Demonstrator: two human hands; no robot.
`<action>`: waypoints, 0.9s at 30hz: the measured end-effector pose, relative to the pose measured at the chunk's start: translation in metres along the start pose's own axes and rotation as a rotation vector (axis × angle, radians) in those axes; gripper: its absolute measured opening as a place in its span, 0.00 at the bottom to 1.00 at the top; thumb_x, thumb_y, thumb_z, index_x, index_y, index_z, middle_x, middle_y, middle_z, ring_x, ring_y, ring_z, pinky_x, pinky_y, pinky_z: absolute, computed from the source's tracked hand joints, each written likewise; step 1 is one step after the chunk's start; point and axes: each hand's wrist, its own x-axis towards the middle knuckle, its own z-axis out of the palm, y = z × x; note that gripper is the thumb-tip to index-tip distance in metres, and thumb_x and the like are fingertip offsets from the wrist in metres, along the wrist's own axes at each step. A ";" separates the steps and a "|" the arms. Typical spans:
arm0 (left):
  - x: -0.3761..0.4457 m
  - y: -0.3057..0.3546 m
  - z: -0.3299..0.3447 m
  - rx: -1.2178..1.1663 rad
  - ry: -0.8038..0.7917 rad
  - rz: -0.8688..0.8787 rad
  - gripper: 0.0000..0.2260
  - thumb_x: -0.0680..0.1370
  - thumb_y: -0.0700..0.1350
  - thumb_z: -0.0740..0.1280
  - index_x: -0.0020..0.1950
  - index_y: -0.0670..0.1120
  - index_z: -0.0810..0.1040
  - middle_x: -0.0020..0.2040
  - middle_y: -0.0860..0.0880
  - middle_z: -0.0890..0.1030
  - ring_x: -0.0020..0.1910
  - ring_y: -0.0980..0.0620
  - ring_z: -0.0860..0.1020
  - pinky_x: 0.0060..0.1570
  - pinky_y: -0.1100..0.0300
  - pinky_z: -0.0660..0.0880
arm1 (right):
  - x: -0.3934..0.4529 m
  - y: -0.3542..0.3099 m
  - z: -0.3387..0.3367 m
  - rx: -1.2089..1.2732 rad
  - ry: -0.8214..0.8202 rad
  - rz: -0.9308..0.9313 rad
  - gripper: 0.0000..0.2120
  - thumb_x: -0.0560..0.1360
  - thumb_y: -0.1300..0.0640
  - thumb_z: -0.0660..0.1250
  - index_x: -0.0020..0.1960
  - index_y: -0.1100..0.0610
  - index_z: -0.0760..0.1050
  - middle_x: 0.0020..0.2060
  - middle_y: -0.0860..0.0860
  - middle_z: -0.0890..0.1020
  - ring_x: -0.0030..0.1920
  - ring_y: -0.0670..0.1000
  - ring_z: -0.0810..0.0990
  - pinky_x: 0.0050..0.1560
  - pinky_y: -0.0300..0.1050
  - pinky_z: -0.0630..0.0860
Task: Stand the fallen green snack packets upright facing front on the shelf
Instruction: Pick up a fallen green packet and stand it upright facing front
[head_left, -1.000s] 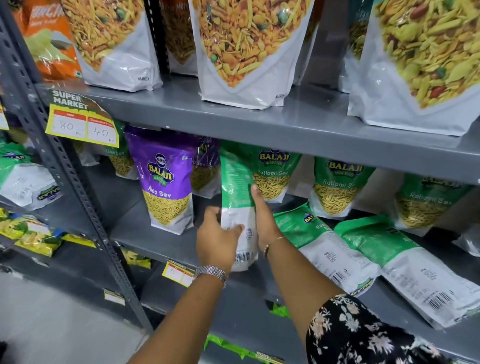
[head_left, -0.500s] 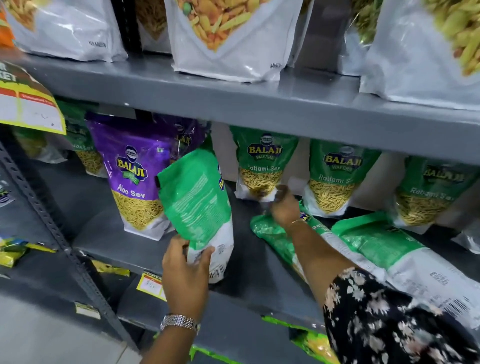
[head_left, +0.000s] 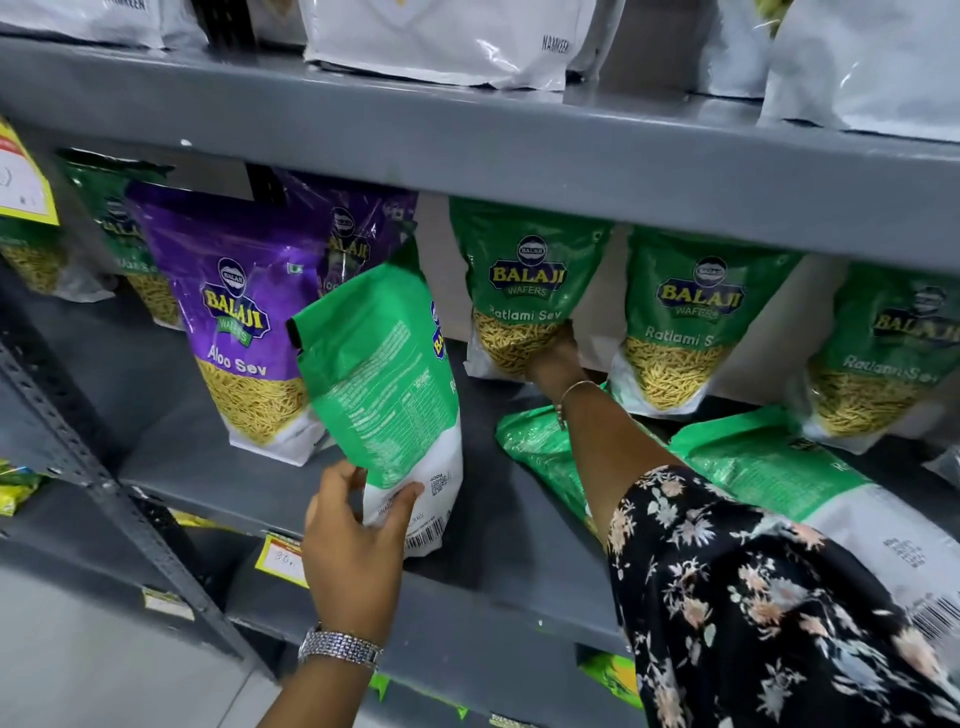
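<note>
Shop: steel shelving (head_left: 467, 156), price tag (head_left: 279, 560), stocked snack packets (head_left: 524, 291).

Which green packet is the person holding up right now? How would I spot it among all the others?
Find the grey middle shelf under the row of white bags. Just right of the purple Aloo Sev packet, the left hand grips one green packet by its white bottom corner. Unlike the upright Ratlami Sev packets behind, it is tilted and shows its printed back and barcode.

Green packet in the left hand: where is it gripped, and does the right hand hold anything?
The left hand grips the green packet by its white bottom edge. The right hand reaches to a standing Ratlami Sev packet; whether it grips cannot be told.
</note>
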 end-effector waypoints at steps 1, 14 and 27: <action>-0.001 0.001 0.001 0.003 0.003 -0.004 0.17 0.65 0.54 0.75 0.49 0.54 0.72 0.47 0.53 0.82 0.47 0.49 0.78 0.43 0.55 0.74 | -0.002 -0.002 0.002 0.021 0.003 -0.013 0.26 0.76 0.67 0.61 0.73 0.64 0.59 0.69 0.61 0.70 0.67 0.60 0.71 0.64 0.46 0.70; -0.005 0.008 0.007 0.045 0.043 -0.003 0.19 0.65 0.54 0.75 0.51 0.56 0.72 0.47 0.55 0.80 0.48 0.49 0.79 0.43 0.51 0.77 | -0.020 -0.003 0.008 0.105 0.001 0.005 0.30 0.70 0.66 0.65 0.71 0.67 0.63 0.69 0.62 0.70 0.67 0.62 0.71 0.68 0.55 0.71; -0.038 0.023 0.011 -0.120 -0.238 0.009 0.41 0.62 0.46 0.73 0.73 0.52 0.63 0.67 0.53 0.72 0.62 0.50 0.73 0.60 0.51 0.73 | -0.199 0.026 0.004 0.515 -0.303 -0.033 0.34 0.58 0.65 0.79 0.61 0.56 0.71 0.51 0.51 0.84 0.47 0.44 0.84 0.48 0.36 0.79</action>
